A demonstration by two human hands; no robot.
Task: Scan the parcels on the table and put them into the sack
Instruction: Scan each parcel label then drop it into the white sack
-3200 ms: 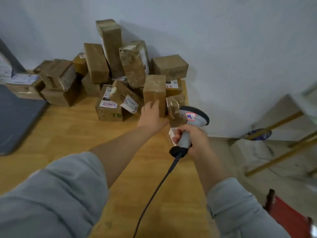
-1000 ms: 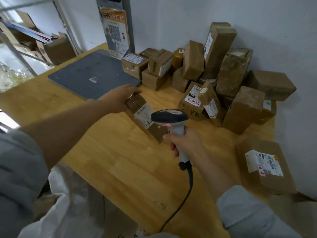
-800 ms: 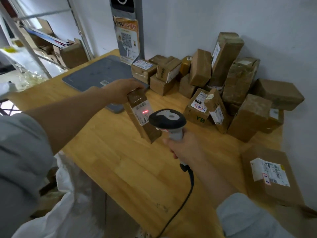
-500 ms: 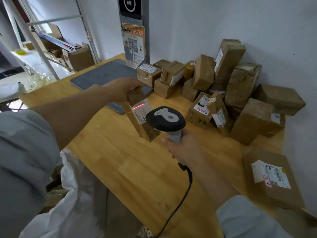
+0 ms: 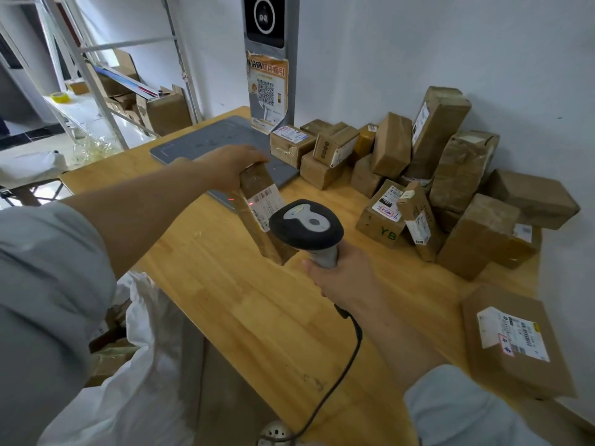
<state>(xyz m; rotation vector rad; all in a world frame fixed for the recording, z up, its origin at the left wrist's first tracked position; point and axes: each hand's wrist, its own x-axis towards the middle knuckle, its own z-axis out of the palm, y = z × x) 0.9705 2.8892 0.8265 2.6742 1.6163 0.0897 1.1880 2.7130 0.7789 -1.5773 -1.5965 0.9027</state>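
The left hand (image 5: 230, 165) curls its fingers round the top of a long brown parcel (image 5: 262, 214). The right hand (image 5: 341, 278) wraps the barcode scanner (image 5: 306, 228) handle; its fingertips seem hidden.

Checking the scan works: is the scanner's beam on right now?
On: red spots glow on the parcel held by the left hand and on the grey pad beside it, where the scanner points.

Soft even light, wide-angle edge warp
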